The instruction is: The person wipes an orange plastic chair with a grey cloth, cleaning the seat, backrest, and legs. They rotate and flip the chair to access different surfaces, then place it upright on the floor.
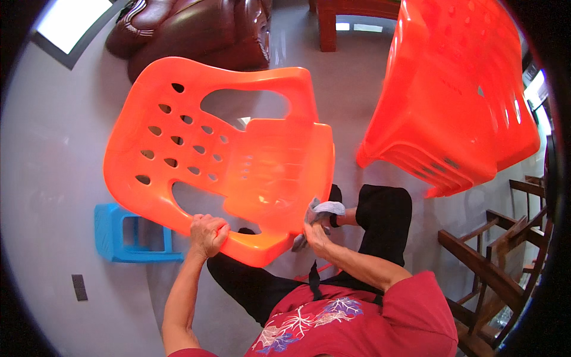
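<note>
An orange plastic armchair [256, 149] is tilted in front of me, its backrest with drop-shaped holes toward the left and its seat toward the right. My left hand [208, 234] is closed around the near armrest. At the chair's near right edge, my right hand [317, 235] grips a grey cloth [327, 208] bunched against the plastic. The fingertips of that hand are partly hidden by the cloth and the chair.
Stacked orange-red plastic chairs [452, 101] stand at the far right. A blue plastic stool [128, 235] is by the left wall. Behind are a brown leather sofa [196, 35] and a red-brown wooden table [327, 27]. Dark wooden furniture [488, 268] stands at the right.
</note>
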Motion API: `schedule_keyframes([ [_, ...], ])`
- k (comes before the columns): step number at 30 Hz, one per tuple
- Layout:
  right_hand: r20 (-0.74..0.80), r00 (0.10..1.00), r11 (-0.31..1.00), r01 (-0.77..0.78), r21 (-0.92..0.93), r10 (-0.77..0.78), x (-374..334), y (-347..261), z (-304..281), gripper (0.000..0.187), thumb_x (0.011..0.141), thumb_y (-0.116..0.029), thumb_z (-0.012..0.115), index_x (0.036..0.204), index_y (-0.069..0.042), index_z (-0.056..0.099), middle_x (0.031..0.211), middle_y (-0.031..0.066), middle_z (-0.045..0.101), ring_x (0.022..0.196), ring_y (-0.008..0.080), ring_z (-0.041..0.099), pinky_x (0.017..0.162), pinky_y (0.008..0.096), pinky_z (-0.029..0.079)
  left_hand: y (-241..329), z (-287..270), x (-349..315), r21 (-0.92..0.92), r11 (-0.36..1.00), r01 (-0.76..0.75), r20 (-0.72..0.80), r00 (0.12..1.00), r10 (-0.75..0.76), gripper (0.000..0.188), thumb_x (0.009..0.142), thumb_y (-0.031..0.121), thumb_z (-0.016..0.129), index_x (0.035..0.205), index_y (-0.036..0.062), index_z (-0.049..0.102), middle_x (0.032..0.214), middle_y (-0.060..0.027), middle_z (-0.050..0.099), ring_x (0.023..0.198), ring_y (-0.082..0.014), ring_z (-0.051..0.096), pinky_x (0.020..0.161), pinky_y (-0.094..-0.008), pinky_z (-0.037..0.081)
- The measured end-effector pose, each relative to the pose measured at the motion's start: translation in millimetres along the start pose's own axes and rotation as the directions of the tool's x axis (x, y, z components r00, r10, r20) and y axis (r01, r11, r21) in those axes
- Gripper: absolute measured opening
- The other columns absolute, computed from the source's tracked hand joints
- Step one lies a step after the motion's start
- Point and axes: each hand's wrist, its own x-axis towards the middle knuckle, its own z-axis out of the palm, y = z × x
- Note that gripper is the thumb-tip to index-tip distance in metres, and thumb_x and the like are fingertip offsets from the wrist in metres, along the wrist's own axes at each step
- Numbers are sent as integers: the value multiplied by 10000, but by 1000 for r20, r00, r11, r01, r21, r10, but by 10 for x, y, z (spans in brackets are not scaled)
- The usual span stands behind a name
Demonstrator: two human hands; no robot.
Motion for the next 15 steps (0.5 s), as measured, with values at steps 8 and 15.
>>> schedule_keyframes([
  [8, 476, 433, -146, 603, -784, -765, 74, -308, -448, 588, 765, -315, 619, 1298, -95, 505, 1376, 111, 411, 1303, 316, 322, 1007, 443, 280, 11, -45, 15, -16, 1000, 1, 2, 1000, -1, 219, 782, 294, 559, 675, 122, 643, 683, -31, 638, 683, -220, 574, 743, -372, 374],
  [15, 609, 400, -227, 677, -700, -684, 828, -840, -241, 615, 754, -362, 652, 1312, -148, 507, 1394, 102, 415, 1326, 317, 313, 1027, 497, 249, -31, -30, -1, -49, 999, 2, 22, 1000, -1, 181, 750, 296, 607, 675, 133, 632, 676, -13, 640, 697, -206, 583, 730, -368, 376],
])
